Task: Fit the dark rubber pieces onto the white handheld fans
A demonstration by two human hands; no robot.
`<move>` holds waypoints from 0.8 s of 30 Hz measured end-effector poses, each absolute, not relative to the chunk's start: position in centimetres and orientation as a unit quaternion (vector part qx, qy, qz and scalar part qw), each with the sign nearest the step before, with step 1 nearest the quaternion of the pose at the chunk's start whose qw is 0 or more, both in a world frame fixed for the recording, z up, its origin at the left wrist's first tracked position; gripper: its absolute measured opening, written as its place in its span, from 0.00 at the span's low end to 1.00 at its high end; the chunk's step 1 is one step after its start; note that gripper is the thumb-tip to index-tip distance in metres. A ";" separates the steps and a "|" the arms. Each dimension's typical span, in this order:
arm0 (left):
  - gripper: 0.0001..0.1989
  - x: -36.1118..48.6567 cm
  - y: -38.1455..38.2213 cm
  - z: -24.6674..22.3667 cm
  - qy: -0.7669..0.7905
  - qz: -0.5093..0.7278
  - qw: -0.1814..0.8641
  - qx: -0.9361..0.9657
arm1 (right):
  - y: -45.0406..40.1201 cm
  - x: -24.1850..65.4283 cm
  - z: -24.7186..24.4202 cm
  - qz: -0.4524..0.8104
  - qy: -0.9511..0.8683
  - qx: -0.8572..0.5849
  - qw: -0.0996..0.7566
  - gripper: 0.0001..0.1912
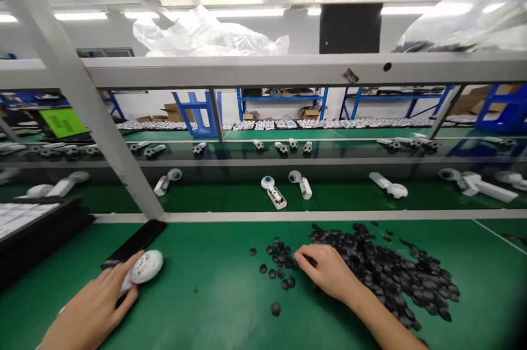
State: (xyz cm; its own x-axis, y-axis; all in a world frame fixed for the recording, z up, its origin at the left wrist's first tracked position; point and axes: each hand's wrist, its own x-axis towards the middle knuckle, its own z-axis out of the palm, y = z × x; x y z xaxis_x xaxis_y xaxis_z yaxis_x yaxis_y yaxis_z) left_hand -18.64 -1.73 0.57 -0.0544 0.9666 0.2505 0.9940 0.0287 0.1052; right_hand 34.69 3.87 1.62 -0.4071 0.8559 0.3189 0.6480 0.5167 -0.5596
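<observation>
Gripping a white perforated plastic shell in the left hand at 8 o'clock, fingers wrapping over it just above the green counter. Reaching forward with the right hand at 5 o'clock, wrist bending slightly, fingers curling against a heap of small black discs at 4 o'clock, any pinched disc staying hidden.

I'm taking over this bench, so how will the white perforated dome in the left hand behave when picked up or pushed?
The white perforated dome in the left hand is probably light, its shell being full of holes. It looks rigid, though the thin lattice might crack if squeezed. Its rounded shape could roll on the green mat.
</observation>
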 end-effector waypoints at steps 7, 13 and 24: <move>0.32 -15.5 -1.2 1.1 -0.696 -0.059 0.069 -0.712 | 2.4 33.1 0.9 0.160 -0.851 -0.414 0.279 0.11; 0.31 -8.0 3.3 1.7 -0.686 -0.174 -0.014 -0.707 | 3.0 33.5 0.5 0.141 -0.857 -0.429 0.247 0.13; 0.35 1.7 11.5 2.6 -0.533 -0.498 -0.325 -0.602 | 3.4 32.9 -0.9 0.134 -0.878 -0.434 0.151 0.12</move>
